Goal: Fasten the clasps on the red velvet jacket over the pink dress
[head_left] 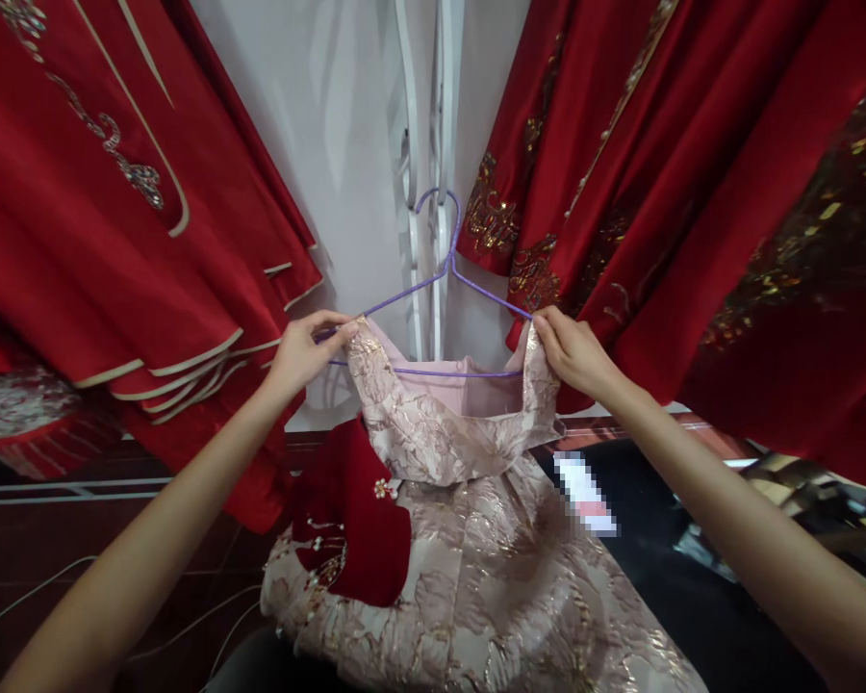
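Observation:
A pale pink and gold brocade dress [469, 549] hangs by its shoulder straps from a purple wire hanger [411, 289]. The hanger's hook goes around part of a white metal rack [443, 154]. My left hand [307, 351] pinches the left strap near the hanger's end, while my right hand [570, 351] grips the strap on the other side. Below the neckline, a dark red piece of fabric [375, 539] with beaded flower trim lies over the dress's left side. The hem runs out of view at the bottom.
Red garments with pale piping [151, 318] hang at the left, and red garments with gold embroidery [621, 221] at the right. A black surface [664, 577] with a blurred label [584, 493] lies at lower right. Thin white cords [194, 616] cross the dark floor.

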A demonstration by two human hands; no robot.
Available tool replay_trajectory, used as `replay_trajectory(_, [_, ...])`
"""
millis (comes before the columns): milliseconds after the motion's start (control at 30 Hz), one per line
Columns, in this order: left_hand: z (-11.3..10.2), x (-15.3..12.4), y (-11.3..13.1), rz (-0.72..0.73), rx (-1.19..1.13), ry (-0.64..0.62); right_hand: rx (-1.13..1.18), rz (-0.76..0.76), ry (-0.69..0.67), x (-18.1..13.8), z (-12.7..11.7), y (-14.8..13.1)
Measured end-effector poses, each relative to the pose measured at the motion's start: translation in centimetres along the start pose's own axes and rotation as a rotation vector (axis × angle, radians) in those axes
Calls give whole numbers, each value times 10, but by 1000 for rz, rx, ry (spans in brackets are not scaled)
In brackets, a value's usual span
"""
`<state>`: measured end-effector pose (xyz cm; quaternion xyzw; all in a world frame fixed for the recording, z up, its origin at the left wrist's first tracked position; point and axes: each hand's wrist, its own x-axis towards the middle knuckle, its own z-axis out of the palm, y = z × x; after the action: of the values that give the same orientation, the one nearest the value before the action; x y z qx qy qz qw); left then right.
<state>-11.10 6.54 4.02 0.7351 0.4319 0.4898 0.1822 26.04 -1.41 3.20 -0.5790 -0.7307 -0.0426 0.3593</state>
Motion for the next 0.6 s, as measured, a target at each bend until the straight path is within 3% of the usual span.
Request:
replay_trajectory(100, [4,-34,12,87,353,195,5,-25,41,-4,2,-1])
replay_trajectory(133, [7,-48,18,82,464,107,12,-31,50,-5,3,-1])
replay_trajectory(200, [12,-70,31,-46,670,-285,18,-28,74,-6,3,-1])
replay_trajectory(267, [15,-83,38,-185,842,-600,17,-4,99,-6,2,-1])
replay_trajectory(333, [13,-85,34,-236,899,-743,23,24,108,-6,0,-1])
replay_trajectory(433, [-1,-71,11,-292,684,-826,52,50,98,-4,-3,0])
replay_trajectory(600, [-37,-36,-31,-684,2,-887,107,86,90,-2,-5,1])
